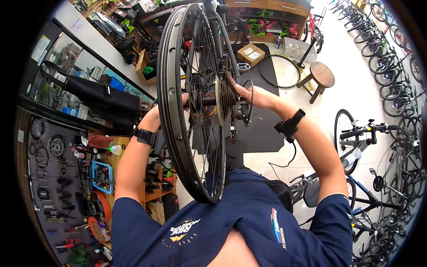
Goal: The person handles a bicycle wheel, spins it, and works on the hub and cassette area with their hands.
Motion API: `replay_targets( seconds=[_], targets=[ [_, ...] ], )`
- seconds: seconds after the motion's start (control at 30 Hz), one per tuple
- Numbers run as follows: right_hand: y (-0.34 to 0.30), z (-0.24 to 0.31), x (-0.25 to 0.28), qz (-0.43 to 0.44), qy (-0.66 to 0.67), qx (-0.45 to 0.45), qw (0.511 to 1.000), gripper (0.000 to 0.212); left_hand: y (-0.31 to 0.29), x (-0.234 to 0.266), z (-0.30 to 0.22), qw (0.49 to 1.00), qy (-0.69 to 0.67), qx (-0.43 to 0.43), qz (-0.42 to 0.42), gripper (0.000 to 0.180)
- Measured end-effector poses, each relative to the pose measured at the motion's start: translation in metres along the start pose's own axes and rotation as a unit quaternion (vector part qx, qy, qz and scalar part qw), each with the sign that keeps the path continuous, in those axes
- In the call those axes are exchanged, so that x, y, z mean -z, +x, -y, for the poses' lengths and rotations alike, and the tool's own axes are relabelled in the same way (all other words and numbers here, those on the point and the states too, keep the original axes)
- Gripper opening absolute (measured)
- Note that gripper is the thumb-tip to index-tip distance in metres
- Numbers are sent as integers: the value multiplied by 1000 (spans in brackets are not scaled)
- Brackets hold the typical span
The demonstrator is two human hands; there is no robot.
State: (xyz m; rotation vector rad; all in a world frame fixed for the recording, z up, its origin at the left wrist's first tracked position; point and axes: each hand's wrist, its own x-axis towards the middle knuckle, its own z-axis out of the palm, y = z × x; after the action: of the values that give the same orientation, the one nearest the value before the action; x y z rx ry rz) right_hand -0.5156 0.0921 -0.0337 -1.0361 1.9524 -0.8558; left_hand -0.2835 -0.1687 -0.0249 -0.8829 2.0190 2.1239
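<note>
A bicycle wheel [170,91] with a bare black rim and no tyre stands upright in front of me, at the rear of a grey bicycle frame [219,22]. Its cassette [227,100] faces right, and the chain [233,129] hangs below it. My left hand [155,116] reaches behind the rim to the hub's left side; its fingertips show partly through the spokes, and what they grip is hidden. On the cassette side, my right hand [255,95] is closed at the frame's rear end, next to the rear derailleur [243,111]. Its fingertips are partly covered.
To the left are a glass display case [66,58] and a pegboard of tools [49,178]. Beyond the black mat [267,129] lie a cardboard box [251,54], a loose tyre [279,85] and a wooden stool [322,74]. Bicycles [369,142] line the right.
</note>
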Motion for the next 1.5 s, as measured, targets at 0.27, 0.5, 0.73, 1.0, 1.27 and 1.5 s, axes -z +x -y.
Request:
replay_targets(
  seconds=[0.27, 0.5, 0.73, 1.0, 1.27, 1.5],
  targets=[
    [-8, -45, -36, -101, 199, 149, 963, 22, 7, 14, 10, 996, 21, 88, -17, 25],
    [-9, -42, -45, -153, 238, 176, 943, 24, 3, 5, -1, 997, 11, 82, 10, 23],
    [-13, -40, -33, -170, 138, 195, 956, 20, 13, 16, 6, 989, -69, 115, 56, 31],
    [-8, -45, -32, -121, 193, 158, 961, 24, 14, 16, 0, 992, 42, 76, 88, 36],
    [-10, -43, -34, -162, 151, 220, 950, 19, 19, 15, -11, 984, 21, 49, 170, 39],
    [-11, -40, -32, -173, 138, 249, 943, 21, 22, 22, -9, 980, 33, 40, 190, 49]
  ],
)
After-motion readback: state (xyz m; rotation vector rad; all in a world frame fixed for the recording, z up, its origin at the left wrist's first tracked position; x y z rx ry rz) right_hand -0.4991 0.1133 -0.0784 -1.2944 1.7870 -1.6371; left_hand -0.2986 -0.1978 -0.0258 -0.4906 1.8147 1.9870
